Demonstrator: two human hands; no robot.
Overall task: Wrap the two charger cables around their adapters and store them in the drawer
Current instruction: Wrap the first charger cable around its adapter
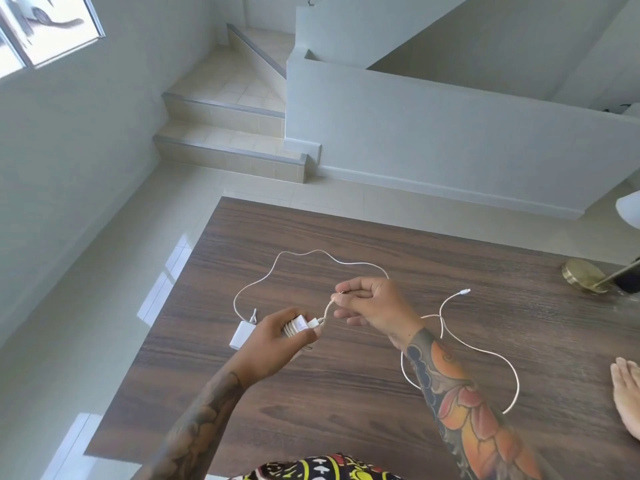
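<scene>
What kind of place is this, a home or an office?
Probably a home: a tiled staircase rises behind the wooden table, with a window on the left and a brass lamp base on the table.

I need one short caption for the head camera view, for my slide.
Left hand holds a partly wrapped adapter while right hand winds its cable; a second adapter waits on the table.

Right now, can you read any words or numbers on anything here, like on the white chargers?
None can be read.
The white adapter in the left hand shows a faint grey smudge, perhaps print: too blurred to read.
The white flat adapter on the dark wooden table: no text visible.
The bright patterned cloth at the bottom edge: shapes only, no letters.
</scene>
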